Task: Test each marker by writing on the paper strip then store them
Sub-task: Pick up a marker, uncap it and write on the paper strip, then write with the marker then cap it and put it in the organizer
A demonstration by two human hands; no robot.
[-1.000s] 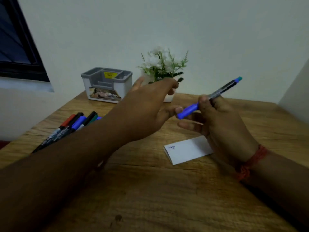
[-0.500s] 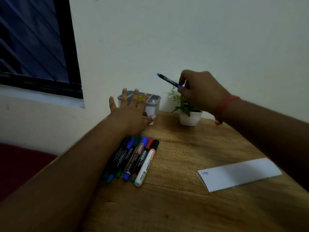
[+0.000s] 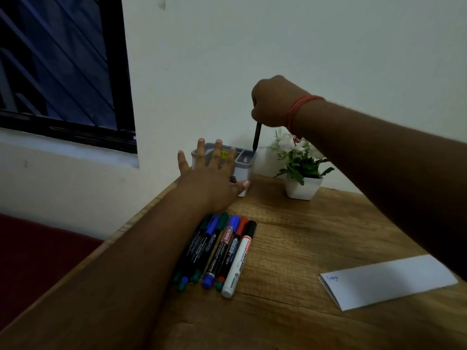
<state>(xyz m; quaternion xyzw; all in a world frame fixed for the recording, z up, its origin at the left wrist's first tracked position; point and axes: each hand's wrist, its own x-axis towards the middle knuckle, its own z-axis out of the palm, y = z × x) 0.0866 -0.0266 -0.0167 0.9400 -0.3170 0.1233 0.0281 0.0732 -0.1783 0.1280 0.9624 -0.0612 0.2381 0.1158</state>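
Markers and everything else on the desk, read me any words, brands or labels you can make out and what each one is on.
"Kores": red label on the blue-capped marker.
Print on the white marker: too blurred to read.
Print on the other markers: too blurred.
Yellow sticker on the grey organizer: too small.
Blue scribble on the paper strip: illegible.

From my seat I see two bare forearms reaching into the frame, with no sleeve showing on either. The right hand point(image 3: 273, 104) carries a red thread band point(image 3: 300, 107) wound several times round the wrist, thin strands lying close together (a short knotted tail of the same red thread dangles under the wrist). The left hand point(image 3: 212, 178) is bare, and I make out short, pale fingernails on its fingers point(image 3: 201, 147). Both forearms look broad near the lens, as the wide angle stretches them.
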